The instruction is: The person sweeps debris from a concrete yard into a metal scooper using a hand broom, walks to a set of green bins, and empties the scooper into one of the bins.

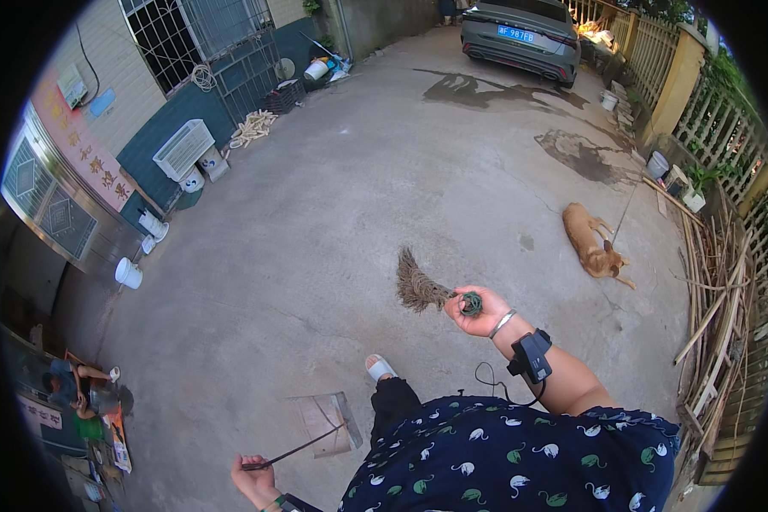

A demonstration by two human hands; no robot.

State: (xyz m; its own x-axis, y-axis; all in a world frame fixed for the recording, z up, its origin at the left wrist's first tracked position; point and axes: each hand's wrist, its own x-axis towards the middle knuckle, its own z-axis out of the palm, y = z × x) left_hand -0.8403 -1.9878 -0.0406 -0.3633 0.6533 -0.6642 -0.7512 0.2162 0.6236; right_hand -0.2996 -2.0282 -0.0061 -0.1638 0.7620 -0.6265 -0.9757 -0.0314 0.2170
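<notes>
My right hand (480, 313) is closed around the handle of a short brown twig broom (418, 283). The handle's end is bound in green and shows at my fingers, and the frayed bristles fan out to the left, over the concrete. Low on the left, my left hand (255, 480) grips the end of a thin dark handle that reaches to a flat, tan dustpan (311, 416). The pan hangs or rests beside my foot in a white slipper (381, 368); I cannot tell whether it touches the ground.
A brown dog (585, 241) lies at the right, near a pile of long sticks (715, 328) along the fence. A grey car (522, 43) is parked at the back. White buckets (129, 273) stand by the left wall. Someone sits (75, 384) at the lower left.
</notes>
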